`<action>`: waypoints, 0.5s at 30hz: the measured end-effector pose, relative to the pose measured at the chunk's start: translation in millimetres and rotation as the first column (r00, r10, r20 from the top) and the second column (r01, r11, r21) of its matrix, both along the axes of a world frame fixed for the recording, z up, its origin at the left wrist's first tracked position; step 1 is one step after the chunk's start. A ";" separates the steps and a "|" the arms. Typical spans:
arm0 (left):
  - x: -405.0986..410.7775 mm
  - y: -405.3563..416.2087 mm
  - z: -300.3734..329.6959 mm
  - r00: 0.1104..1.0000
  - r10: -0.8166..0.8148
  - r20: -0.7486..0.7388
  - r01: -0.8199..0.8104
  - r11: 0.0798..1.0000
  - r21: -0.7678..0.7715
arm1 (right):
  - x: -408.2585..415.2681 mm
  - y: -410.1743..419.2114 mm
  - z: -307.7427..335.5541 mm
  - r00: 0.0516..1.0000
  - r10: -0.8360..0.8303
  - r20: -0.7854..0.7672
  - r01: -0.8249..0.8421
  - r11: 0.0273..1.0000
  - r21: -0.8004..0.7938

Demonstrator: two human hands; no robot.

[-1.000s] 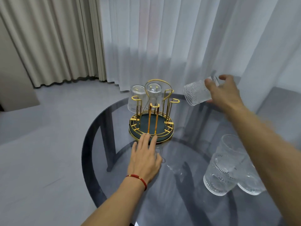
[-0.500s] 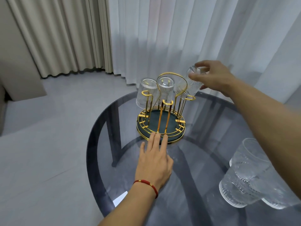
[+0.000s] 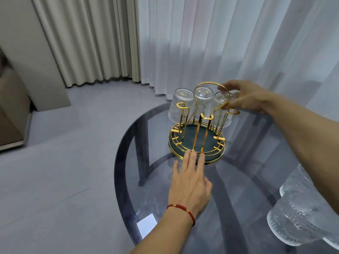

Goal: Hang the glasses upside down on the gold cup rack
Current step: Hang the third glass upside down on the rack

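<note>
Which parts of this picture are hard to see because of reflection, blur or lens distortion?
Head view: the glass table mirrors the curtain light, with a bright patch near the left wrist; the glasses at bottom right are stretched by the wide lens and partly cut off; the clear glass under the right hand partly blends into the white curtain.

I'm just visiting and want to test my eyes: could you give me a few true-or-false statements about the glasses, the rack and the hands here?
1. Three glasses sit upside down on the gold cup rack. True.
2. The right hand is empty. False: it grips the rightmost glass.
3. The left hand rests on the glass table, fingertips at the rack's base. True.
4. No glasses remain on the table. False: spare glasses stand at the right.
</note>
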State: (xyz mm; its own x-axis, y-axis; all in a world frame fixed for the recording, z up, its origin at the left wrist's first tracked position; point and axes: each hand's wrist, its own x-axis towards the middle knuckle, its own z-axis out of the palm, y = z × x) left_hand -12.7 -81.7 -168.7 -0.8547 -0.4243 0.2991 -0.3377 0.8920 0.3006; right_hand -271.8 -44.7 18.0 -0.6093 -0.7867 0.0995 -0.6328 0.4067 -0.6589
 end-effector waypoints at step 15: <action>-1.6 -1.7 -1.0 1.000 -0.006 -0.027 0.007 1.000 0.027 | 6.7 51.2 5.4 0.990 -0.121 -0.067 0.118 0.992 -0.047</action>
State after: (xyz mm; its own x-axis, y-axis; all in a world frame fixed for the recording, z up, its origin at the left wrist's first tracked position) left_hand -14.4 -83.4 -169.7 -0.8493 -0.4267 0.3109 -0.3229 0.8857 0.3334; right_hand -265.1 6.5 23.4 -0.6893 -0.7025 0.1772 -0.6263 0.4549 -0.6331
